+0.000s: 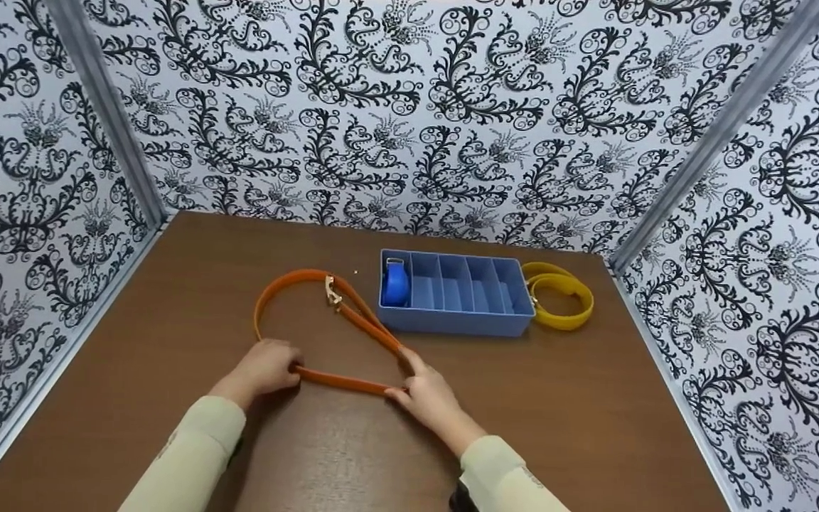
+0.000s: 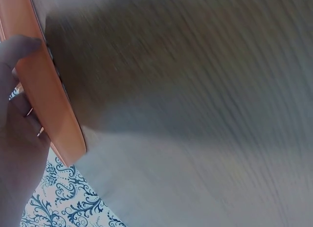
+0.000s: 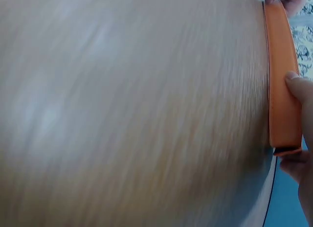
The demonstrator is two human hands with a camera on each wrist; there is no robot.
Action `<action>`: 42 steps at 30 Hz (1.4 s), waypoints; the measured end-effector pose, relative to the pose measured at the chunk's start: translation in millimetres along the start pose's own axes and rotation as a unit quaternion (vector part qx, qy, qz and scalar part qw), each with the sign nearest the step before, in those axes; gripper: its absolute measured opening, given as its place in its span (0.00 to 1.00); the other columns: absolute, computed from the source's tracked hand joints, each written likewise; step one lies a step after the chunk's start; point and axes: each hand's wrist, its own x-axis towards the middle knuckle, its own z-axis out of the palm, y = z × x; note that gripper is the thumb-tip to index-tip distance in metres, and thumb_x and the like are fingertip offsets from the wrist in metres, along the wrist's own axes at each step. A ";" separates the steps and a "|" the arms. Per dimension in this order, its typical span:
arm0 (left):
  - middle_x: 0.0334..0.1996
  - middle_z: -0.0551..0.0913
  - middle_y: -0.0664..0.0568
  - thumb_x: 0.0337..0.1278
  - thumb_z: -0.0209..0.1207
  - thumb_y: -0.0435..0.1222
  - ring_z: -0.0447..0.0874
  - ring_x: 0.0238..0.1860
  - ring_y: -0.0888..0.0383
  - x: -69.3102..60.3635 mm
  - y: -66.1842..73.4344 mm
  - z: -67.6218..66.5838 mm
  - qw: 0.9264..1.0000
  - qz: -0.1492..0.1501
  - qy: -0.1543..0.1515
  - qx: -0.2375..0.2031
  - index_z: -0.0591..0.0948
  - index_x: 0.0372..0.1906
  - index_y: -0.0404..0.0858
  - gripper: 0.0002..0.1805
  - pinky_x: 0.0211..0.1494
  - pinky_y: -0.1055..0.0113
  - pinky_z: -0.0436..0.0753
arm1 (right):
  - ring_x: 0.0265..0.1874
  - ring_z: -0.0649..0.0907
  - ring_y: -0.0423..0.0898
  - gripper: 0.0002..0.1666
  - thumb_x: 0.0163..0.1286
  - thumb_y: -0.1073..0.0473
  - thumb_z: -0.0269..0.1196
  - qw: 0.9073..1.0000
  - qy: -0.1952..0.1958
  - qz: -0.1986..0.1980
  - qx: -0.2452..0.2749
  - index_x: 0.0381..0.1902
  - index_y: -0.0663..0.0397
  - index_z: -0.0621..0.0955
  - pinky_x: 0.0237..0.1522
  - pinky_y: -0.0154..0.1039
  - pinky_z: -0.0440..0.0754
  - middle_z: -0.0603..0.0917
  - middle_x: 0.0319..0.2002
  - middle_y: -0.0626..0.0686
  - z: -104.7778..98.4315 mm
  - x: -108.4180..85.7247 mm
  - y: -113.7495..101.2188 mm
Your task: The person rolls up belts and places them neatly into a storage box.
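A long orange belt (image 1: 342, 380) with a gold-coloured buckle (image 1: 333, 291) lies in a wide loop on the brown table. My left hand (image 1: 271, 364) grips the loop's near left side; in the left wrist view the thumb lies on the belt (image 2: 51, 100) with fingers behind it. At the loop's right corner, where the strap bends, my right hand (image 1: 429, 392) holds it. The right wrist view shows that thumb pressing the belt's face (image 3: 283, 90) and fingers by the fold. A straight stretch of strap runs between both hands.
Behind the right hand stands a blue divided box (image 1: 452, 322). Its leftmost compartment holds a rolled blue belt (image 1: 396, 284). A coiled yellow belt (image 1: 566, 322) lies against the box's right end. Patterned walls enclose the table (image 1: 594, 398) at the back and sides.
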 end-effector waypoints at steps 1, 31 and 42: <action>0.26 0.79 0.53 0.48 0.66 0.35 0.77 0.33 0.50 0.5 0.0 0.5 1.000 0.001 0.003 0.001 0.84 0.32 0.40 0.05 0.49 0.49 0.75 | 0.54 0.80 0.57 0.25 0.63 0.43 0.67 1.000 -0.001 -0.001 0.008 0.26 0.62 0.88 0.56 0.48 0.77 0.70 0.67 0.59 -1.4 -1.4 3.1; 0.21 0.74 0.54 0.51 0.67 0.48 0.76 0.30 0.50 12.6 11.6 6.2 0.997 0.016 0.024 0.071 0.80 0.26 0.42 0.14 0.47 0.51 0.76 | 0.52 0.79 0.56 0.06 0.62 0.60 0.69 0.997 0.020 0.008 0.068 0.37 0.54 0.86 0.56 0.53 0.74 0.80 0.54 0.56 -37.7 -38.1 94.9; 0.27 0.75 0.56 0.54 0.63 0.58 0.79 0.41 0.49 18.6 19.5 8.3 0.996 0.050 0.023 0.065 0.77 0.27 0.46 0.20 0.67 0.49 0.65 | 0.45 0.80 0.54 0.12 0.59 0.69 0.69 0.994 0.054 0.071 0.057 0.40 0.55 0.82 0.52 0.52 0.75 0.83 0.42 0.53 -47.6 -43.7 122.8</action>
